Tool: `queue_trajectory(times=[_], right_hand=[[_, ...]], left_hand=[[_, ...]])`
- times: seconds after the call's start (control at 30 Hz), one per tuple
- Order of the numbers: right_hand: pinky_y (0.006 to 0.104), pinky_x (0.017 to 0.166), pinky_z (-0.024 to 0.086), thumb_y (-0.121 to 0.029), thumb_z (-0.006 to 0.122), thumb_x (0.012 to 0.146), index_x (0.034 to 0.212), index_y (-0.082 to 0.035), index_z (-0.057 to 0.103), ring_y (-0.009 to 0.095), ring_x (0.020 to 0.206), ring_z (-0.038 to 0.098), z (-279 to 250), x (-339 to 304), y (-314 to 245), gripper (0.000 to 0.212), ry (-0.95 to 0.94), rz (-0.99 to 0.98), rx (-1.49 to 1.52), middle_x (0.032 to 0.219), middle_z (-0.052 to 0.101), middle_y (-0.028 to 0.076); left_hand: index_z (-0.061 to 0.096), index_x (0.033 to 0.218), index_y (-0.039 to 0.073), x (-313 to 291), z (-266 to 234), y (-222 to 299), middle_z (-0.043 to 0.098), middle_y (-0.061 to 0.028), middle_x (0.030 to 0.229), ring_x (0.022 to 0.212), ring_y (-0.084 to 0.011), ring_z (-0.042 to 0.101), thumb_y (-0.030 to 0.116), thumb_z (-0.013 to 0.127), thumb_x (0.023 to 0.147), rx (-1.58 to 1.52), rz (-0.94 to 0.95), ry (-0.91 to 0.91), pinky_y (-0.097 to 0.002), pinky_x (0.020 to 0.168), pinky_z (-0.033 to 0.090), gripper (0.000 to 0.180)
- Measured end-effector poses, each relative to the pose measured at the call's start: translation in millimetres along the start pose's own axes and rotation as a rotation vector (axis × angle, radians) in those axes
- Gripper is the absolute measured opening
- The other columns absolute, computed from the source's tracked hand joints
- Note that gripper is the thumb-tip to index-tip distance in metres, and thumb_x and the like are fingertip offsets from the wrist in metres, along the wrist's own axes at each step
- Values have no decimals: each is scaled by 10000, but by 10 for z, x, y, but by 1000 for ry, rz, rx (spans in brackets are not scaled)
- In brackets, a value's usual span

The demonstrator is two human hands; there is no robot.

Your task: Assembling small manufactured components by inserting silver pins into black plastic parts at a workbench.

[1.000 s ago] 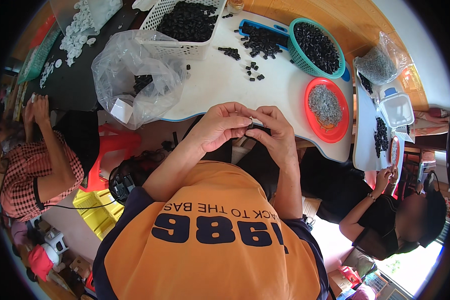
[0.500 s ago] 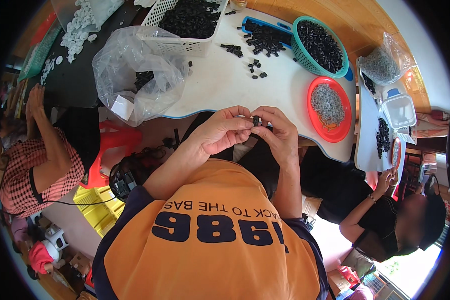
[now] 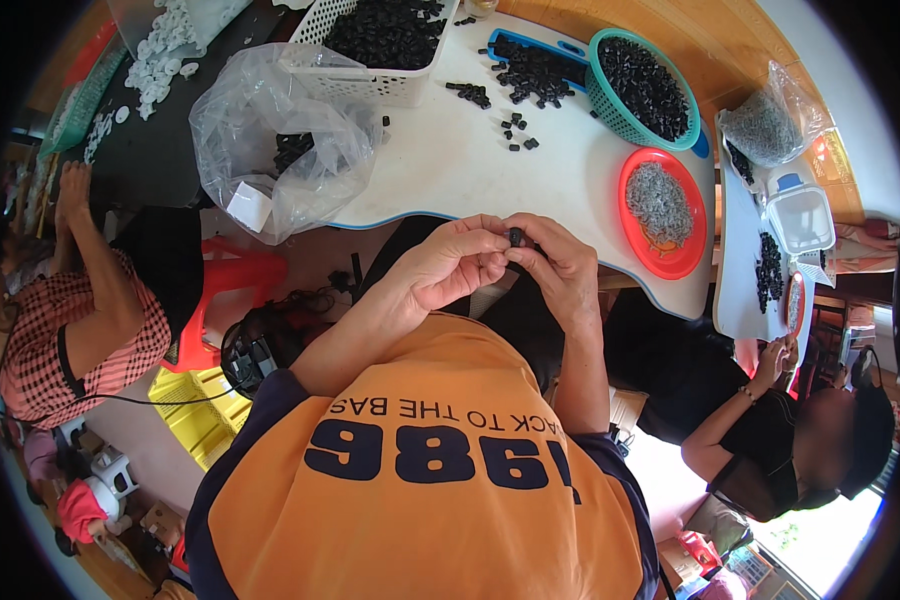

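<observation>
At the table's near edge, my two hands meet in front of my chest. My right hand (image 3: 560, 265) pinches a small black plastic piece (image 3: 515, 236) between thumb and fingers. Right against it, my left hand (image 3: 450, 262) has its thumb and fingertips pressed together; whatever they may hold is too small to make out. Beyond my hands, loose black pieces (image 3: 515, 130) of similar look lie scattered on the white table (image 3: 440, 165). A red plate (image 3: 697, 240) on the right carries a heap of small greyish, clear-looking parts (image 3: 660, 203).
Black pieces fill a white basket (image 3: 395, 88) and a green basket (image 3: 610, 112); more lie around a blue tray (image 3: 570, 48). A clear plastic bag (image 3: 280, 140) hangs over the table's left edge. Other people sit left, in a checked shirt (image 3: 80, 320), and right, in black (image 3: 755, 450).
The black piece in my right fingers has turned and now looks shorter and rounder. Both hands stay close together in nearly the same place.
</observation>
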State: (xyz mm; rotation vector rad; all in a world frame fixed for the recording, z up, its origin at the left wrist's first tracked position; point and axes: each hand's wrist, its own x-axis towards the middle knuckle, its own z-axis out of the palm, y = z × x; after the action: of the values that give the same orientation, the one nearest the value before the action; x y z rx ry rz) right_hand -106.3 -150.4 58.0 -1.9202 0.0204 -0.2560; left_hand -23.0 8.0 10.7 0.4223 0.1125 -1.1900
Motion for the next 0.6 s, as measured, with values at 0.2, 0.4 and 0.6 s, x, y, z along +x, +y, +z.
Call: queue_trajectory(times=[0.2,0.4,0.6], right_hand=[[296,758,515,-40,699,815,1088,-22,656,223,848,637,72,-10,42,277,-15,-62,-53,983,683,97],[301,797,516,-36,703,811,1095,-19,661,232,898,649,169,-78,98,288,37,-51,-68,1019,687,104],[271,786,477,-109,692,848,1196,-52,648,146,861,600,131,28,310,355,54,-41,262,1083,677,70]], left_hand=[[614,940,26,21,-20,-22,641,-51,851,673,-98,580,87,674,904,9,22,-25,-206,609,501,93],[626,1007,19,20,-92,-43,661,-59,876,669,-94,589,89,661,913,-31,-12,-39,-197,605,503,123],[634,1020,4,68,-136,45,682,-83,931,737,-110,651,84,659,912,1,-1,-49,-202,662,548,137]])
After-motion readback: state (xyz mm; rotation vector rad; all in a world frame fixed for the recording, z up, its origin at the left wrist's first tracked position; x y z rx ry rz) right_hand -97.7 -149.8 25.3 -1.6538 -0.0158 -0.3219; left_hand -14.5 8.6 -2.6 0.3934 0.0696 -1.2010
